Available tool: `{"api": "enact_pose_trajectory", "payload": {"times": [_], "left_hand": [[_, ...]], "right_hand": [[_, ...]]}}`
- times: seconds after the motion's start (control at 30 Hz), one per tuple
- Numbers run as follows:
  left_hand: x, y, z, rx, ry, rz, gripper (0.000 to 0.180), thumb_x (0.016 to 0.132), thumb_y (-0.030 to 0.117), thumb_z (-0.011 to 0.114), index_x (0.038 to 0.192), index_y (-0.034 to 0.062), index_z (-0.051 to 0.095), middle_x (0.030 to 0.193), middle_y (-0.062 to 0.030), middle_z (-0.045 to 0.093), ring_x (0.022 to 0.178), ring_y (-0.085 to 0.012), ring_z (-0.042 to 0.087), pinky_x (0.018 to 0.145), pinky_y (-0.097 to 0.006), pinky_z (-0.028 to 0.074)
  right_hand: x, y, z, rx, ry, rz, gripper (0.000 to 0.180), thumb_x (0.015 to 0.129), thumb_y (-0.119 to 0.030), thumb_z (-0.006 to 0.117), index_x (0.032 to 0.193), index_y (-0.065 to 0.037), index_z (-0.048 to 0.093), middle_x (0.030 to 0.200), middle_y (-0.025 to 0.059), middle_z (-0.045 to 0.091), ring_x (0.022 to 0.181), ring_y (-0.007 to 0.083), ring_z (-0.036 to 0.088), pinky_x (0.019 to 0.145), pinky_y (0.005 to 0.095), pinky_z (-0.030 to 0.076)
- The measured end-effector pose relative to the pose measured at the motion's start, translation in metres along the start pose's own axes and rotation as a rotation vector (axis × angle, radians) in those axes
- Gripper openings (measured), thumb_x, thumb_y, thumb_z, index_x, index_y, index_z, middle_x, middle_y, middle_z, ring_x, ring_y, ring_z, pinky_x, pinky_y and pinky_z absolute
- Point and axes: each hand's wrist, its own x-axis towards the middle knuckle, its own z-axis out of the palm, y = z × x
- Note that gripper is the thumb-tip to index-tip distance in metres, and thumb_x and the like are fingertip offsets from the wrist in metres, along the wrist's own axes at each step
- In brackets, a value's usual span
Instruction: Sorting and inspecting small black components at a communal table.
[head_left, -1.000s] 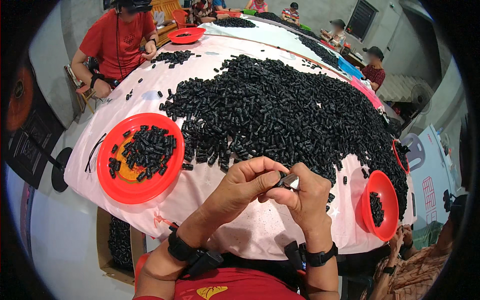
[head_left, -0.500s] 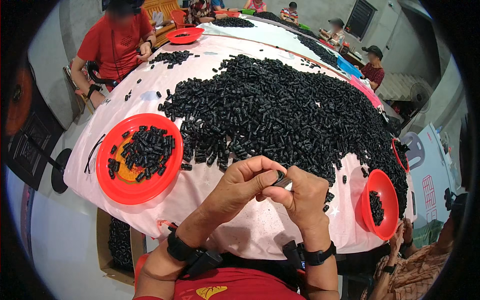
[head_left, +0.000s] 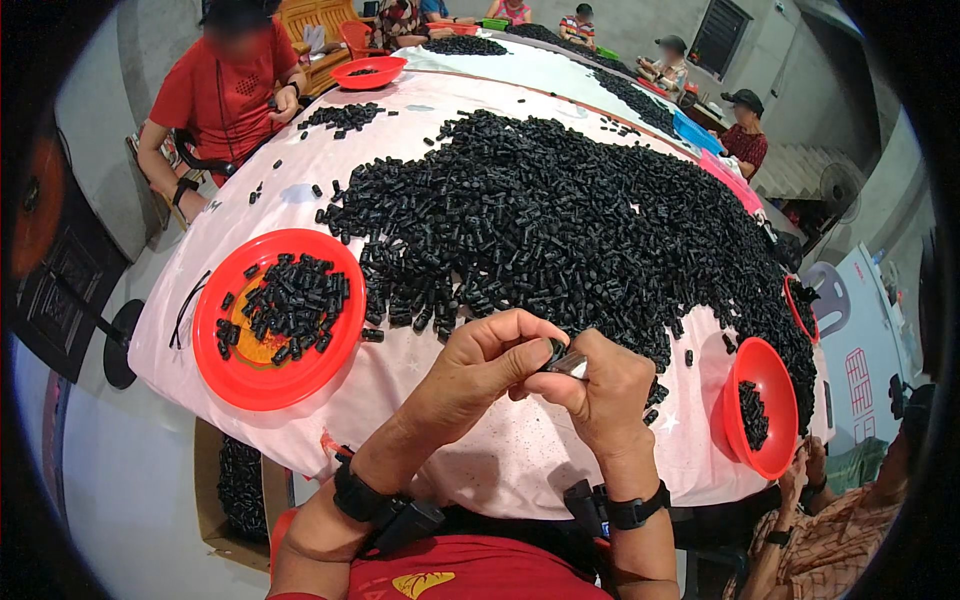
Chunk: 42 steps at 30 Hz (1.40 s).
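Hands meet just above the near edge of the table (head_left: 430, 470): the left hand (head_left: 480, 372) pinches a small black piece (head_left: 556, 351), while the right hand (head_left: 600, 395) grips a small metal part (head_left: 572, 364) against it. Behind them spreads a heap of black pieces (head_left: 560, 220), with a red bowl (head_left: 278, 318) to the left.

Floor: smooth pale grey concrete floor (head_left: 120, 480) fills the lower left of the frame.
Left wall: dark panelled wall (head_left: 45, 290) at the left edge, with a round orange disc (head_left: 35, 205) on it.
Seating: orange wooden bench (head_left: 315, 15) sits top centre-left.
Window: dark barred window (head_left: 722, 35) shows in the grey back wall (head_left: 800, 90), upper right.
Steps: pale concrete steps (head_left: 790, 170) lie right of centre, a white standing fan (head_left: 840, 185) beside them.
Light: even daylight throughout.
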Motion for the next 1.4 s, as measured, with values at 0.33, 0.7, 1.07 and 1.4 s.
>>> {"api": "enact_pose_trajectory", "payload": {"times": [0.33,0.7,1.07,1.4], "left_hand": [[0.001,-0.005,-0.002,-0.013,-0.003,-0.028,0.021,0.096,0.021,0.056,0.109,0.0047,0.061,0.091,0.0028,0.063,0.078,-0.0018,0.057,0.067,-0.018,0.048],[0.004,-0.002,0.004,-0.079,0.004,-0.044,0.019,0.096,0.017,0.054,0.108,0.0034,0.06,0.075,0.0048,0.051,0.062,-0.0029,0.043,0.054,-0.019,0.032],[0.007,0.01,-0.035,-0.543,0.379,0.113,0.018,0.094,0.018,0.055,0.101,0.0016,0.058,0.075,-0.0004,0.055,0.063,-0.0066,0.047,0.054,-0.02,0.039],[-0.037,0.068,-0.123,-1.095,0.783,0.617,0.04,0.097,0.037,0.048,0.099,-0.0031,0.053,0.077,-0.003,0.056,0.067,-0.0138,0.052,0.058,-0.028,0.043]], "right_hand": [[0.0,0.0,0.003,0.004,0.022,-0.013,0.058,0.068,-0.064,0.065,0.061,-0.008,0.05,0.048,0.0042,0.047,0.041,0.0186,0.051,0.039,0.0291,0.039],[0.003,-0.016,-0.006,0.44,0.033,0.283,0.016,0.083,-0.015,0.069,0.084,-0.002,0.059,0.069,0.0062,0.061,0.061,0.011,0.057,0.057,0.025,0.046],[0.005,-0.012,0.003,0.557,-0.012,0.52,0.025,0.094,-0.018,0.059,0.076,0.0,0.057,0.063,-0.0035,0.051,0.058,0.0031,0.041,0.051,0.0223,0.033],[0.011,-0.006,-0.002,0.449,-0.001,0.509,0.024,0.09,-0.017,0.064,0.074,0.0,0.058,0.058,-0.0023,0.052,0.054,0.0027,0.041,0.047,0.0217,0.032]]}}
